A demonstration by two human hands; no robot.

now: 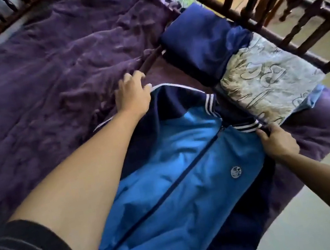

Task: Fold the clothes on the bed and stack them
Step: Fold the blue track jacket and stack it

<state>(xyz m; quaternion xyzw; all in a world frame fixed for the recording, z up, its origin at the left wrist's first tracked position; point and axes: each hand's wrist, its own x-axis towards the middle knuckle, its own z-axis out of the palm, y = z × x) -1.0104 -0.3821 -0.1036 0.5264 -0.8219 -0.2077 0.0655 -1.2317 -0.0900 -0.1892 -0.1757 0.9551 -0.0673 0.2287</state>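
Blue jacket point(177, 166) lies zipped on the bed point(43, 79) — our left hand point(133, 95) rests on its edge, fingers apart. Our right hand point(276, 141) pinches it by the collar point(247, 126).

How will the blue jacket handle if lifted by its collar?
Probably floppy: the blue jacket lies creased and flat on the purple sheet. Likely light; the cloth looks thin. Possibly a bit slippery, given its sheen; the striped collar should give fingers better hold.

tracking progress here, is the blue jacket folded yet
No, the blue jacket lies spread flat, front up, on the bed, with the left hand and right hand at its shoulders.
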